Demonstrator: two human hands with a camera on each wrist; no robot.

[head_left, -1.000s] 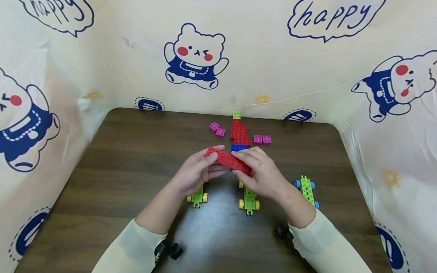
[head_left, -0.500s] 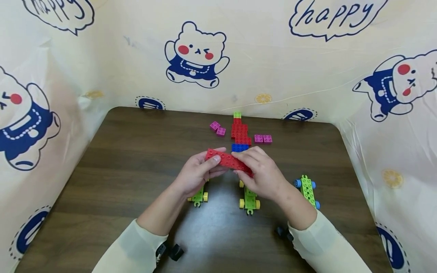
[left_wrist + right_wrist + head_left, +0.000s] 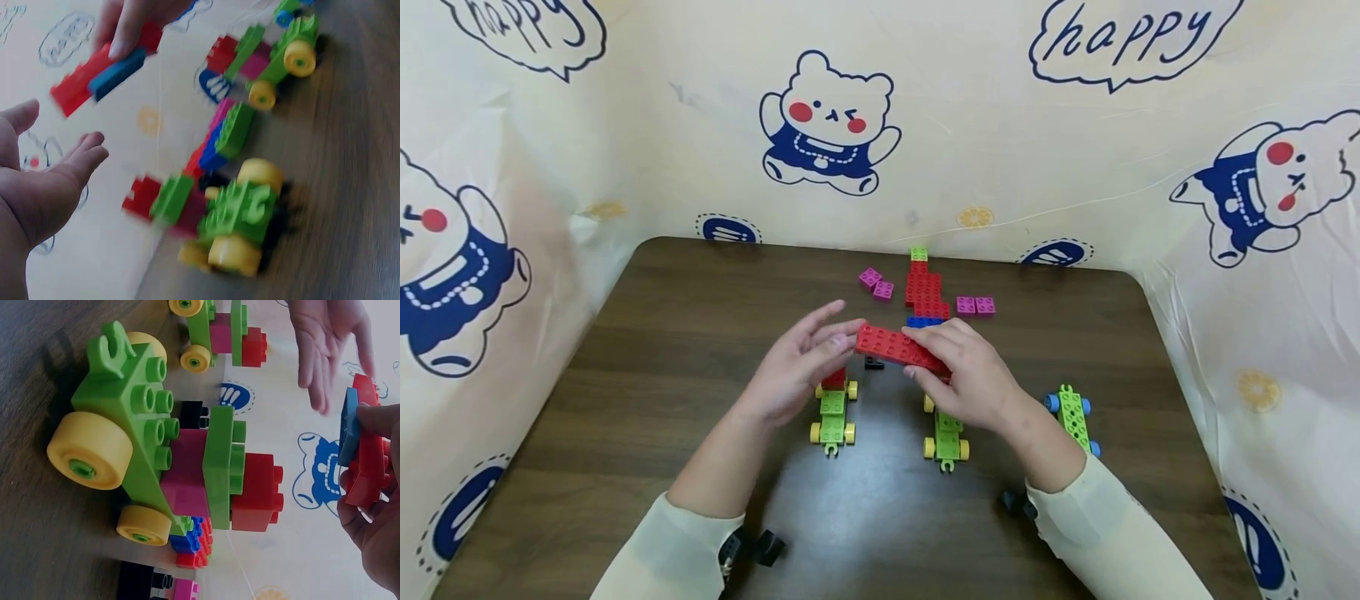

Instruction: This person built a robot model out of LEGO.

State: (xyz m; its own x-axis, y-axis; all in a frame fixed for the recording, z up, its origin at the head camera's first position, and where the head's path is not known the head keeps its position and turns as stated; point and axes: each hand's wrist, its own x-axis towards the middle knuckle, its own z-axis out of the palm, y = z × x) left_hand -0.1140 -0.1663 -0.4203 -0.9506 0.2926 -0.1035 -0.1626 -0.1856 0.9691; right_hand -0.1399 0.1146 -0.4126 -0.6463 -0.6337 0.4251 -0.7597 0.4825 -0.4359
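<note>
My right hand (image 3: 973, 367) grips one end of a long red studded building brick (image 3: 887, 343) above the table. A blue brick (image 3: 117, 75) is attached to its underside, as the left wrist view shows. My left hand (image 3: 790, 371) is apart from the brick, fingers extended, just left of its free end. Below it stands a green toy car base (image 3: 832, 417) with yellow wheels and a red brick on top. A similar green car base (image 3: 948, 437) stands under my right hand, partly hidden. In the right wrist view, it carries a stack of magenta, green and red bricks (image 3: 255, 494).
A flat figure of red bricks (image 3: 925, 292) lies at the back, with a blue brick (image 3: 923, 322) below it. Magenta bricks (image 3: 975, 306) lie on both sides. A green car base (image 3: 1073, 417) with blue wheels stands right, and a black brick (image 3: 874, 363) lies behind the hands.
My left hand has let go of the red brick and drawn back to the left, its fingers straightening. My right hand still holds the brick, nearly in place.
</note>
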